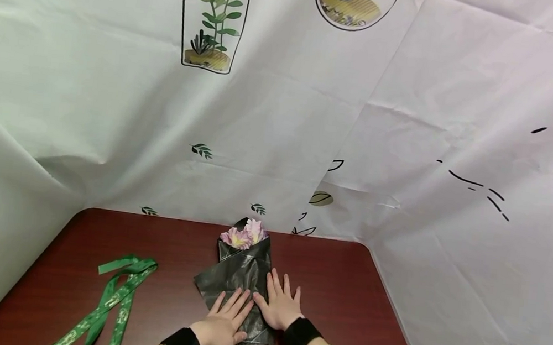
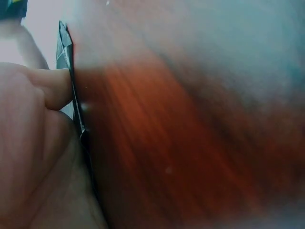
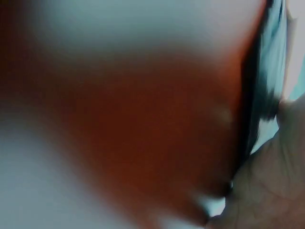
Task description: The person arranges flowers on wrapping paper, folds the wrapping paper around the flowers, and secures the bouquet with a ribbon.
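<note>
Pink flowers (image 1: 245, 235) poke out of the far end of a black wrapping sheet (image 1: 237, 269) folded around them on the table. Fingers spread, my left hand (image 1: 223, 323) lies flat on the lower left part of the wrap. My right hand (image 1: 281, 303) rests along its right edge, fingers straight, thumb on the wrap. In the left wrist view the palm (image 2: 38, 143) presses against the wrap's dark edge (image 2: 78, 109). The right wrist view is blurred; part of the palm (image 3: 271, 186) shows beside the dark wrap (image 3: 250, 100). The flowers' stems are hidden.
A green patterned ribbon (image 1: 117, 296) lies loosely looped on the left of the reddish-brown table (image 1: 345, 290). A white printed cloth (image 1: 271, 122) hangs behind the table and along both its sides.
</note>
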Demonstrator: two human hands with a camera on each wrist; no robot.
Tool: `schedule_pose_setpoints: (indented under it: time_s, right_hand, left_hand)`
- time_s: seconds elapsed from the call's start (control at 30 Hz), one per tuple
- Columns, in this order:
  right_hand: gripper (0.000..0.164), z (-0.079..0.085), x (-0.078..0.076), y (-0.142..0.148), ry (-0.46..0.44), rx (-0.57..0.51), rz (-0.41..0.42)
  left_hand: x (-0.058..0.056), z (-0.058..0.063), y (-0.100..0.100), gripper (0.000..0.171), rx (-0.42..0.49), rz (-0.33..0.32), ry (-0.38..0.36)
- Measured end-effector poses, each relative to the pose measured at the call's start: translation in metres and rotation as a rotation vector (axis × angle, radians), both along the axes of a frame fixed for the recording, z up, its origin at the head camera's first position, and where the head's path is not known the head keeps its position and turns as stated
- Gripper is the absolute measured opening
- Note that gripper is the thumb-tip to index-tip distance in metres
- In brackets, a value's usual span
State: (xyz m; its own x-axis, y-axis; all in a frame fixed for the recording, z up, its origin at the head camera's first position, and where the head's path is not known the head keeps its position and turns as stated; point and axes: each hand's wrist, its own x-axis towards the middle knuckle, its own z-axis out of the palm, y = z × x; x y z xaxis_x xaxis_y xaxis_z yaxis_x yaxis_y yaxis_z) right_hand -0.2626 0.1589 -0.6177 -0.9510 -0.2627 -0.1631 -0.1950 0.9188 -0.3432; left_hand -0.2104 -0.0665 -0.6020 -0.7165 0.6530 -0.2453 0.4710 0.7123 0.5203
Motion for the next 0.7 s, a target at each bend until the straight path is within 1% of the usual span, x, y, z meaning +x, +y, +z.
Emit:
schedule_pose_setpoints:
  time_s: [0.03,0.1,0.13,0.17,0.23,0.27,0.33,0.37,0.43,0.5,0.57,0.6,0.7]
  right_hand:
    - [0.092,0.000,-0.007,-0.001,-0.009,0.014,-0.013]
    - [0.094,0.003,-0.019,-0.003,-0.028,0.019,-0.031]
    - [0.095,0.005,-0.024,-0.005,-0.024,0.010,-0.041]
    - [0.095,0.005,-0.029,-0.007,-0.012,0.005,-0.049]
    - [0.097,0.009,-0.036,-0.013,0.017,-0.017,-0.069]
    - [0.097,0.010,-0.039,-0.016,0.047,-0.028,-0.081]
    - [0.094,0.012,-0.044,-0.022,0.102,-0.020,-0.117]
    - [0.094,0.011,-0.047,-0.024,0.126,-0.008,-0.138]
    - [0.091,0.015,-0.051,-0.028,0.142,0.024,-0.173]
    - [0.085,0.018,-0.057,-0.032,0.146,0.059,-0.193]
    - [0.082,0.021,-0.064,-0.036,0.153,0.087,-0.202]
    - [0.080,0.024,-0.067,-0.038,0.149,0.100,-0.204]
    - [0.078,0.024,-0.075,-0.040,0.147,0.139,-0.217]
  left_hand:
    - [-0.001,-0.002,0.000,0.080,0.010,-0.010,-0.020]
    - [-0.002,-0.007,0.001,0.081,0.026,-0.010,-0.029]
    - [-0.002,-0.009,0.001,0.081,0.026,0.001,-0.012]
    - [-0.003,-0.012,0.001,0.081,0.032,0.000,-0.022]
    - [-0.006,-0.017,-0.001,0.081,0.025,0.008,-0.030]
    - [-0.006,-0.018,-0.002,0.081,0.016,0.017,-0.013]
    - [-0.008,-0.021,-0.003,0.081,0.020,0.018,-0.026]
    - [-0.008,-0.021,-0.003,0.081,0.016,0.013,-0.030]
    - [-0.007,-0.019,-0.002,0.080,0.018,0.010,-0.035]
    - [-0.006,-0.015,-0.001,0.079,0.011,0.010,-0.028]
    - [-0.005,-0.010,-0.001,0.078,-0.003,0.011,-0.015]
    - [-0.005,-0.011,-0.002,0.078,0.007,0.008,-0.023]
    - [-0.005,-0.017,-0.003,0.078,0.018,-0.001,-0.012]
